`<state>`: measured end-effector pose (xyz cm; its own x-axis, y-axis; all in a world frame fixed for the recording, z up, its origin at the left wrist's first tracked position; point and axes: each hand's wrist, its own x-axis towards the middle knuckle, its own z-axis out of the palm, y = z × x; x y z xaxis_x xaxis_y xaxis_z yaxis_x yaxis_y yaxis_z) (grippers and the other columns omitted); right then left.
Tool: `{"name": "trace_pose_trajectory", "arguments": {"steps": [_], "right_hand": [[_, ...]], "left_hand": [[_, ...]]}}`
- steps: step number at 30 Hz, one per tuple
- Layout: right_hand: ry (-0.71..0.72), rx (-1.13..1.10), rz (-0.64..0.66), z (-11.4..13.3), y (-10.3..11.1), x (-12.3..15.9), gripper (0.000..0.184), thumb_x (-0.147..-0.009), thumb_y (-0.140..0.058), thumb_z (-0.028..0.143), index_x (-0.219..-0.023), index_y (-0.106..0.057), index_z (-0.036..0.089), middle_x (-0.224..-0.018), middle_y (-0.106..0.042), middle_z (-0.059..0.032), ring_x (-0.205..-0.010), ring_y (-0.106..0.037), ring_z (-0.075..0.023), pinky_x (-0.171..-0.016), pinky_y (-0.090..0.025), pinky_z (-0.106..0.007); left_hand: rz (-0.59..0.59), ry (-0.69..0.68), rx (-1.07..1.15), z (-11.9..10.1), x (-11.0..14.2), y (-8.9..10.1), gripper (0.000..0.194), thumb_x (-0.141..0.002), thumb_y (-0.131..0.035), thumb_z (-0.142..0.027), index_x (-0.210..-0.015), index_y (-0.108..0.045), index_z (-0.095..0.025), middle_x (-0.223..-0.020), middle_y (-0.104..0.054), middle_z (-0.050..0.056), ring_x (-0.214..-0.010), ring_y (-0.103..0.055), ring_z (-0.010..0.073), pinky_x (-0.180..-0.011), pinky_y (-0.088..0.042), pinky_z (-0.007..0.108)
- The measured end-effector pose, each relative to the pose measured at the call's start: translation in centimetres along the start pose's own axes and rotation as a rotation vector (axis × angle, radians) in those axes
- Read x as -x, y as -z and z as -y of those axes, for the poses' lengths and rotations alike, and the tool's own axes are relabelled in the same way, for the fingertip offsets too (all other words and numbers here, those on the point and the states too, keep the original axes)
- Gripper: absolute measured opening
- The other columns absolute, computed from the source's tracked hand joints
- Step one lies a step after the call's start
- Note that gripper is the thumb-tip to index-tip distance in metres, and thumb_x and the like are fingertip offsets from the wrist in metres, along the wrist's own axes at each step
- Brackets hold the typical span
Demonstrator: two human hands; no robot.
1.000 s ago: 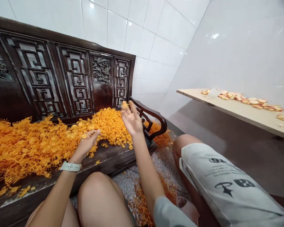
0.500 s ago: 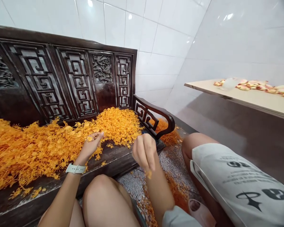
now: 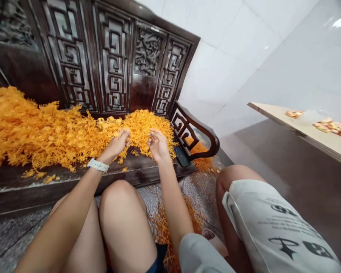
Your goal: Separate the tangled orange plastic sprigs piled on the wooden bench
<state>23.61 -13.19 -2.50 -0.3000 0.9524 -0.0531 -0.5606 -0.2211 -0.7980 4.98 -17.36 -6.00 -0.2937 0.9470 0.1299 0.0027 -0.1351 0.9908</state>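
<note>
The smaller orange heap [image 3: 139, 123] lies just beyond my right hand [image 3: 159, 147] — fingers loosely curled, half open. My left hand [image 3: 117, 145] is curled, grip hidden — can't tell what, if anything, either holds. Leftward, the long orange heap [image 3: 51, 132] runs along the bench [image 3: 143, 165].

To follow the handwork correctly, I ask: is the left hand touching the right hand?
Apart. The head view shows a clear gap between the left hand and the right hand, with orange pieces visible through it.
</note>
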Motion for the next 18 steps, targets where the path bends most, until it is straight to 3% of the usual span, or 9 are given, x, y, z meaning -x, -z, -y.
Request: {"name": "trace_pose_trajectory", "arguments": {"steps": [3, 7, 11, 13, 15, 18], "right_hand": [[0.165, 0.281, 0.103, 0.2, -1.2, 1.1, 0.018, -0.082, -0.079, 0.025, -0.099, -0.074, 0.02, -0.089, -0.07, 0.0003, -0.066, -0.058, -0.0092, -0.058, -0.046, -0.021], [0.378, 0.694, 0.1, 0.3, -2.0, 1.3, 0.027, -0.087, -0.08, 0.037, -0.108, -0.076, 0.021, -0.1, -0.072, -0.0009, -0.081, -0.062, -0.0118, -0.072, -0.049, -0.023], [0.252, 0.819, 0.286, -0.7, -1.3, 0.6, 0.029, -0.092, -0.073, 0.047, -0.089, -0.074, 0.017, -0.082, -0.069, -0.0006, -0.074, -0.059, -0.0126, -0.071, -0.046, -0.024], [0.244, 0.787, 0.287, -1.2, -0.7, 0.5, 0.033, -0.091, -0.073, 0.048, -0.082, -0.071, 0.017, -0.075, -0.065, 0.0005, -0.069, -0.055, -0.0124, -0.067, -0.043, -0.024], [0.323, 0.819, 0.205, -1.4, -0.2, 0.6, 0.032, -0.09, -0.075, 0.048, -0.082, -0.07, 0.018, -0.075, -0.065, 0.0008, -0.068, -0.054, -0.0125, -0.066, -0.041, -0.024], [0.387, 1.017, 0.168, -1.3, 0.4, 1.4, 0.03, -0.091, -0.075, 0.045, -0.079, -0.069, 0.019, -0.067, -0.059, 0.0028, -0.061, -0.046, -0.0118, -0.06, -0.032, -0.025]], "left_hand": [[0.207, -0.039, -0.054, -0.8, 0.3, 0.3, 0.05, -0.091, -0.064, -0.07, -0.075, -0.059, -0.023, -0.058, -0.052, -0.001, -0.052, -0.043, 0.0153, -0.057, -0.037, 0.03], [0.352, -0.127, -0.159, -1.8, 1.0, 0.6, 0.056, -0.086, -0.069, -0.072, -0.06, -0.06, -0.022, -0.056, -0.056, 0.002, -0.058, -0.049, 0.0172, -0.063, -0.042, 0.031], [0.45, -0.087, -0.157, -2.2, 1.4, 0.7, 0.052, -0.077, -0.078, -0.069, -0.062, -0.062, -0.022, -0.055, -0.056, 0.0, -0.055, -0.046, 0.016, -0.058, -0.036, 0.029], [0.444, -0.075, -0.2, -2.0, 1.4, 0.6, 0.049, -0.077, -0.081, -0.064, -0.064, -0.061, -0.021, -0.055, -0.054, -0.001, -0.053, -0.042, 0.0143, -0.055, -0.033, 0.029], [0.387, -0.097, -0.197, -1.7, 1.2, 0.3, 0.043, -0.08, -0.081, -0.059, -0.072, -0.065, -0.02, -0.063, -0.059, 0.0, -0.058, -0.048, 0.0151, -0.058, -0.036, 0.028], [0.255, -0.175, -0.109, -1.1, 0.9, -0.6, 0.038, -0.088, -0.074, -0.056, -0.097, -0.075, -0.019, -0.094, -0.074, 0.007, -0.085, -0.065, 0.0215, -0.082, -0.05, 0.033]]}}
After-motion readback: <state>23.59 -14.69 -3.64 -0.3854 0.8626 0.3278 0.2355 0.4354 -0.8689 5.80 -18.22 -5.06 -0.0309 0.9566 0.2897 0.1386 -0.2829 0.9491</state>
